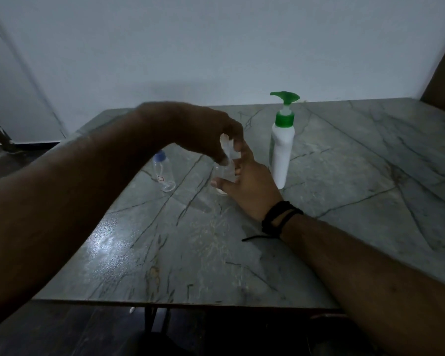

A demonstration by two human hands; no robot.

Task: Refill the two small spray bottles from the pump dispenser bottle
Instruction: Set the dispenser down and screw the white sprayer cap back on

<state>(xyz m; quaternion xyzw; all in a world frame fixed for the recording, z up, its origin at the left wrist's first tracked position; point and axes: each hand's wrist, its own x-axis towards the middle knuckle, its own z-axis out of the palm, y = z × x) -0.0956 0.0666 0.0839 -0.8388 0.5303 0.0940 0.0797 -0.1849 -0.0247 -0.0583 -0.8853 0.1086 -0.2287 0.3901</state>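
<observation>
Holding item 1, a clear spray bottle (222,176), upright on the table (357,155): the right hand (247,186) wraps its body from the right side, fingers curled around it, while the left hand (203,129) pinches its white spray head (226,147) from above, fingertips closed on it. Whether the head is seated or lifted off the neck cannot be told; blur hides the joint.

Item 2, a second clear spray bottle (163,176), blue cap (160,155), small label low on the body. Stands free on the table, near and to the left of item 1, untouched.

Item 3, a white pump dispenser bottle (280,150), green collar and green pump head (285,96). Stands just beside the right hand, on its far right side.

Handling, judged: items 1 and 2 look like thin rigid plastic, light and easily tipped, smooth enough to slip under a twist. Best held round the mid-body with 1 hand while the other turns the head. Item 3 looks heavier and stable; steady the body, press the pump top.

Count: 2 small spray bottles, 1 pump dispenser bottle, 2 hands, 1 table. A dark cord band (280,217) sits on the right wrist.
</observation>
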